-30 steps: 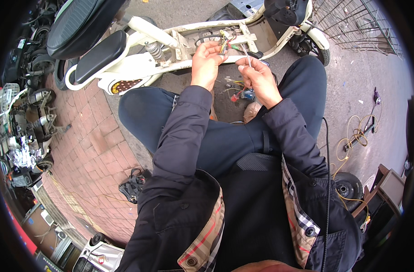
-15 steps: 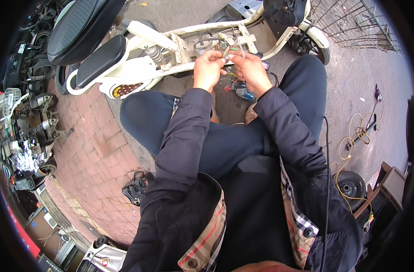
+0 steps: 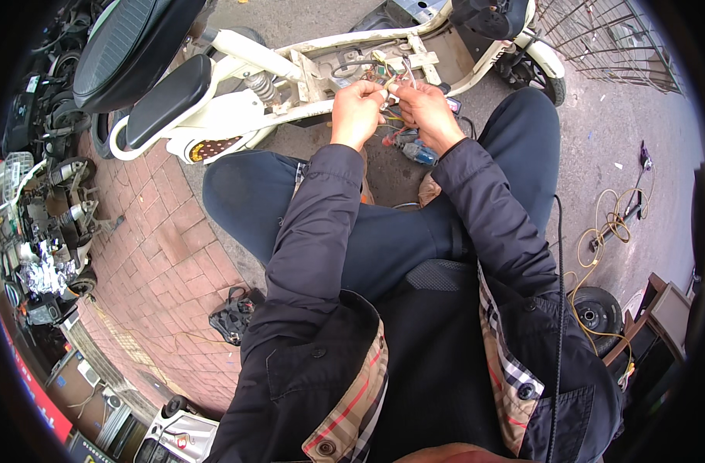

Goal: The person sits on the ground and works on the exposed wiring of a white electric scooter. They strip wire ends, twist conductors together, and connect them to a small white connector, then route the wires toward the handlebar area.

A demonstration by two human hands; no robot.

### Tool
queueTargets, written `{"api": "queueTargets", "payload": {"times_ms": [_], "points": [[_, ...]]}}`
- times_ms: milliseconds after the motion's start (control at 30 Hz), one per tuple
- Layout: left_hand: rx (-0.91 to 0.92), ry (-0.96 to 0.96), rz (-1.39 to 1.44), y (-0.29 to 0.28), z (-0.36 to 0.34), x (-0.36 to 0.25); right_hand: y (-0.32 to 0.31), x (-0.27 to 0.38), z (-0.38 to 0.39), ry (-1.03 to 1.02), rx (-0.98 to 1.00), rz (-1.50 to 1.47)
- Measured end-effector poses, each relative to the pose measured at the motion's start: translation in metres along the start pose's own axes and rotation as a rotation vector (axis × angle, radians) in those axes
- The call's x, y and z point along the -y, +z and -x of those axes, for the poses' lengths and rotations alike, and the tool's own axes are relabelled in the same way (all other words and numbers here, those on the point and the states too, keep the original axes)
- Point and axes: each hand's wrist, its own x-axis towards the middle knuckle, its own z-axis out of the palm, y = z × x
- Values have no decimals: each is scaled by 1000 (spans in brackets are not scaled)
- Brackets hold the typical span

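Both my hands are over the open floor section of a cream-white electric scooter [image 3: 248, 55] in front of me. My left hand [image 3: 357, 114] pinches thin wires [image 3: 389, 83] between thumb and fingertips. Almost touching it, my right hand [image 3: 426, 113] has its fingers closed on the same wires. A slim pale-grey piece sticks up beside the right fingers; I cannot tell whether it is a tool or a cable. My fingers hide the wire ends. Below the hands, near my feet, lies a blue and grey power tool [image 3: 416, 150] among loose coloured wires.
A wire basket [image 3: 611, 42] stands at the far right. On the ground to the right, a yellow cable [image 3: 586, 266] runs by a small wheel [image 3: 597, 315]. A black bag [image 3: 231, 315] lies on red brick paving at left. Scooter parts [image 3: 48, 266] crowd the left edge.
My fingertips have closed in tighter on the wires, and the right hand has turned slightly. The view has shifted a little; the scooter stays where it was.
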Motion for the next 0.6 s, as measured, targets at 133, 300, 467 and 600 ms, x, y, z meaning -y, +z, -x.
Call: {"api": "queueTargets", "payload": {"times_ms": [133,300,467,600], "points": [[14,-68,191,-2,-3,3,-2,1,-1,8,19,-8],[43,-104,353,-2,-6,8,-2,-1,-3,7,-16,11],[65,-103,395,-3,-5,8,-3,3,-1,-17,-16,33],[-50,14,312,-5,-13,3,-15,17,13,-60,-10,31]]}}
